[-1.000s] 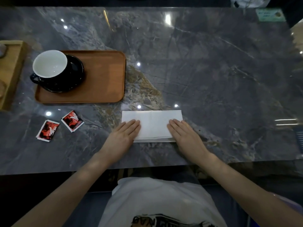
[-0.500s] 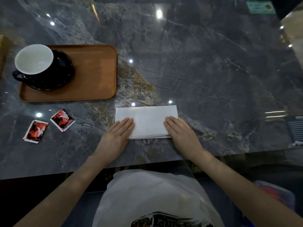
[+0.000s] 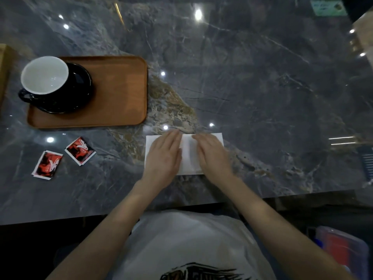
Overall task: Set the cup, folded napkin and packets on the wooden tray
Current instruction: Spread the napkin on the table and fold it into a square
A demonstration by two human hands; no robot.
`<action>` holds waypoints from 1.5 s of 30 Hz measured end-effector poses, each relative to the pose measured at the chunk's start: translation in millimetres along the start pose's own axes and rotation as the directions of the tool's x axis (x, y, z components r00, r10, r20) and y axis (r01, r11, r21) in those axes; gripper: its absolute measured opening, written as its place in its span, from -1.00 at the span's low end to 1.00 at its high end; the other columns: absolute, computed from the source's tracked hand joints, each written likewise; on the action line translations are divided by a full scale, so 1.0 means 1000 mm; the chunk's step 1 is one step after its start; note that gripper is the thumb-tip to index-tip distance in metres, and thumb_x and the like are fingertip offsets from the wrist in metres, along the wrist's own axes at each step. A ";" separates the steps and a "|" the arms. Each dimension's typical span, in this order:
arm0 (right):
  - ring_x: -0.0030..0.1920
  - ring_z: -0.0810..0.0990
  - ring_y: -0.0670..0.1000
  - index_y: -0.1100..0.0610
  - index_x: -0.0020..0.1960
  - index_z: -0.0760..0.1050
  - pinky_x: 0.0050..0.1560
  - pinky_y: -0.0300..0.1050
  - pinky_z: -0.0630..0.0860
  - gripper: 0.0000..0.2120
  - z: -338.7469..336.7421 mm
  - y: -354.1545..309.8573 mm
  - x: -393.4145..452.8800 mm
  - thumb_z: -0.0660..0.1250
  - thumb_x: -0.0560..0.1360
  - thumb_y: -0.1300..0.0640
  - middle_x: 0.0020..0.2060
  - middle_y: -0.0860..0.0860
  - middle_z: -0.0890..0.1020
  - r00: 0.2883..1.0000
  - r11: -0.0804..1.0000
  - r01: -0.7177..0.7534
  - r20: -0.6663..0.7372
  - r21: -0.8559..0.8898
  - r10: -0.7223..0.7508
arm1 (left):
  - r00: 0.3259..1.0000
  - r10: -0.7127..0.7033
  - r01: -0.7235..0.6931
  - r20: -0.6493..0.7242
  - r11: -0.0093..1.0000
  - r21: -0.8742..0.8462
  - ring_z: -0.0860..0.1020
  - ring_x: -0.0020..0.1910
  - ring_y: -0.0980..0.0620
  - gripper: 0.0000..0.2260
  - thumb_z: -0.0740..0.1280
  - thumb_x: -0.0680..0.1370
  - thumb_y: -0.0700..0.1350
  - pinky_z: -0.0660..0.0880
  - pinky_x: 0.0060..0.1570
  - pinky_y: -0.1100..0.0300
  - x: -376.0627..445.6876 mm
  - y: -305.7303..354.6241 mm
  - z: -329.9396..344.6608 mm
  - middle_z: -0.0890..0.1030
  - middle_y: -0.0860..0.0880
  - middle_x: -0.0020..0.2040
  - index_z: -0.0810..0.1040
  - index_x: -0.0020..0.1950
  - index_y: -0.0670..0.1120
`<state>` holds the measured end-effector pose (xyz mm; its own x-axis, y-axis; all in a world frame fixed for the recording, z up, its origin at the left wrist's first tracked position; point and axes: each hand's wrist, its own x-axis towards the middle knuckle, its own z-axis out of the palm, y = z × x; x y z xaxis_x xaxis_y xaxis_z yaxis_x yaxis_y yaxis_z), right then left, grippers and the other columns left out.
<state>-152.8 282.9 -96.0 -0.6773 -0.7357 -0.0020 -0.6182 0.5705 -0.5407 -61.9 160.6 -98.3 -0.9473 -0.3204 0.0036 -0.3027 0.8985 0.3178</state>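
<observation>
The napkin (image 3: pixel 188 154) lies on the desk (image 3: pixel 262 87) under my left hand (image 3: pixel 163 156) and right hand (image 3: pixel 212 156), each grip flat, fingers straight, pressing it

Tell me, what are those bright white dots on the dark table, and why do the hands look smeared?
Head view: the dots are ceiling lights mirrored in the polished marble table; the left hand and right hand are motion-blurred over the napkin; the wide lens bends the table's edges.
</observation>
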 end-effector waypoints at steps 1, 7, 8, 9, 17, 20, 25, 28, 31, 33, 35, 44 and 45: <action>0.29 0.46 0.11 0.29 0.28 0.43 0.36 -0.20 0.17 -0.59 0.010 -0.010 0.003 0.01 0.56 0.14 0.25 0.19 0.54 0.999 0.994 -0.029 0.028 0.108 0.026 | 1.000 -0.003 0.002 0.025 1.000 0.027 0.49 0.26 -0.18 -0.60 0.09 0.51 -0.14 0.42 0.23 -0.06 0.003 0.002 0.009 0.53 -0.23 0.26 0.45 0.27 -0.28; 0.50 -0.09 -0.10 0.12 0.51 -0.04 0.50 -0.06 -0.22 -0.47 0.044 -0.016 -0.001 -0.17 0.58 -0.02 0.53 0.02 0.06 0.986 0.996 -0.008 0.163 -0.083 0.022 | 0.987 -0.067 0.039 0.149 0.982 0.185 0.31 0.41 -0.11 -0.47 0.00 0.52 0.01 0.18 0.38 -0.04 -0.002 -0.004 0.032 0.34 -0.17 0.43 0.24 0.43 -0.22; 0.51 -0.08 -0.08 0.12 0.51 -0.06 0.48 -0.06 -0.26 -0.46 0.043 -0.011 -0.003 -0.18 0.57 -0.04 0.53 0.03 0.05 0.986 0.987 0.006 0.168 -0.159 0.021 | 0.987 -0.068 0.038 0.148 0.980 0.198 0.30 0.42 -0.11 -0.47 -0.01 0.52 0.03 0.15 0.42 -0.01 -0.003 -0.007 0.033 0.33 -0.17 0.43 0.23 0.43 -0.21; 0.51 -0.04 -0.05 0.12 0.51 -0.05 0.45 -0.05 -0.27 -0.45 0.040 -0.004 -0.004 -0.18 0.56 -0.07 0.52 0.04 0.07 0.986 0.978 0.000 0.163 -0.211 0.035 | 0.987 -0.075 0.044 0.144 0.978 0.203 0.28 0.43 -0.11 -0.46 -0.02 0.54 0.06 0.08 0.43 0.01 -0.004 -0.010 0.032 0.31 -0.17 0.45 0.22 0.44 -0.19; 0.49 0.15 0.10 0.18 0.49 0.08 0.42 0.06 -0.18 -0.34 0.015 0.041 -0.018 -0.08 0.52 -0.20 0.49 0.13 0.19 0.973 0.903 -0.168 0.078 -0.396 0.216 | 0.985 -0.129 0.102 0.118 0.971 0.216 0.15 0.48 -0.06 -0.41 -0.08 0.54 0.15 -0.04 0.39 -0.03 -0.014 -0.037 0.023 0.21 -0.14 0.49 0.15 0.47 -0.17; 0.52 -0.03 0.02 0.15 0.51 -0.07 0.41 -0.03 -0.37 -0.31 0.009 0.051 -0.024 -0.18 0.51 -0.23 0.52 0.10 0.05 0.968 0.897 -0.182 0.089 -0.403 0.236 | 0.980 -0.163 0.143 0.109 0.974 0.173 -0.02 0.49 0.01 -0.38 -0.15 0.53 0.16 -0.04 0.44 -0.07 -0.017 -0.037 0.022 0.09 -0.12 0.53 0.06 0.49 -0.17; 0.52 -0.13 0.01 0.12 0.52 -0.14 0.39 -0.10 -0.41 -0.27 0.005 0.055 -0.024 -0.25 0.47 -0.26 0.54 0.05 -0.03 0.966 0.920 -0.167 0.128 -0.355 0.224 | 0.977 -0.185 0.172 0.102 0.977 0.128 -0.06 0.48 0.04 -0.37 -0.15 0.53 0.15 -0.03 0.43 -0.11 -0.017 -0.037 0.021 0.08 -0.13 0.53 0.06 0.49 -0.19; 0.52 -0.09 0.03 0.09 0.52 -0.07 0.42 -0.09 -0.31 -0.23 -0.004 0.058 -0.019 -0.16 0.43 -0.31 0.53 0.04 0.02 0.969 0.947 -0.172 0.129 -0.270 0.212 | 0.976 -0.191 0.178 0.109 0.977 0.117 0.03 0.50 -0.03 -0.39 -0.12 0.54 0.13 0.04 0.42 -0.16 -0.017 -0.036 0.021 0.12 -0.15 0.52 0.09 0.49 -0.20; 0.52 -0.08 0.03 0.09 0.51 -0.04 0.47 -0.03 -0.21 -0.25 -0.016 0.060 -0.011 -0.03 0.45 -0.28 0.53 0.04 0.03 0.964 0.960 -0.155 0.176 -0.233 0.198 | 0.975 -0.188 0.175 0.118 0.978 0.110 0.05 0.50 -0.06 -0.37 -0.13 0.53 0.16 0.02 0.42 -0.18 -0.018 -0.037 0.021 0.11 -0.15 0.52 0.08 0.49 -0.19; 0.50 0.07 0.08 0.11 0.49 0.09 0.47 0.01 -0.02 -0.33 -0.025 0.059 -0.009 0.07 0.47 -0.17 0.50 0.08 0.17 0.972 0.974 -0.150 0.156 -0.172 0.177 | 0.978 -0.169 0.156 0.125 0.982 0.109 0.01 0.51 -0.06 -0.31 -0.19 0.52 0.25 -0.07 0.43 -0.15 -0.019 -0.038 0.020 0.08 -0.14 0.53 0.05 0.50 -0.17; 0.35 0.34 0.14 0.15 0.35 0.34 0.33 0.00 0.26 -0.49 -0.033 0.055 -0.014 0.18 0.48 -0.07 0.32 0.11 0.44 0.985 0.982 -0.156 0.054 -0.103 0.162 | 0.984 -0.128 0.116 0.124 0.988 0.100 -0.03 0.51 -0.05 -0.26 -0.26 0.49 0.33 -0.21 0.43 -0.09 -0.021 -0.040 0.017 0.05 -0.15 0.53 0.04 0.50 -0.13; -0.26 0.51 0.00 0.15 -0.10 0.53 -0.28 -0.19 0.38 -0.84 -0.034 0.041 -0.031 0.38 0.44 0.05 -0.30 0.03 0.57 0.810 0.786 -0.586 0.128 0.196 0.572 | 0.987 0.000 -0.008 0.160 0.998 0.054 -0.07 0.48 -0.10 -0.21 -0.11 0.43 0.42 -0.19 0.39 0.01 -0.040 -0.039 0.017 0.08 -0.24 0.51 0.10 0.48 -0.09; -0.32 0.50 -0.02 0.15 -0.16 0.53 -0.35 -0.26 0.38 -0.88 -0.033 0.041 -0.030 0.40 0.43 0.09 -0.33 0.04 0.57 0.794 0.746 -0.607 0.154 0.273 0.589 | 0.987 0.004 -0.012 0.162 0.999 0.049 -0.06 0.47 -0.10 -0.21 -0.11 0.43 0.42 -0.20 0.39 0.02 -0.040 -0.039 0.016 0.09 -0.24 0.51 0.10 0.47 -0.08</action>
<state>-170.5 340.5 -90.5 -0.8400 -0.3041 -0.4494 0.0584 0.7727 -0.6321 -14.0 142.8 -126.6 -0.9530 -0.2638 -0.1487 -0.2958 0.9160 0.2709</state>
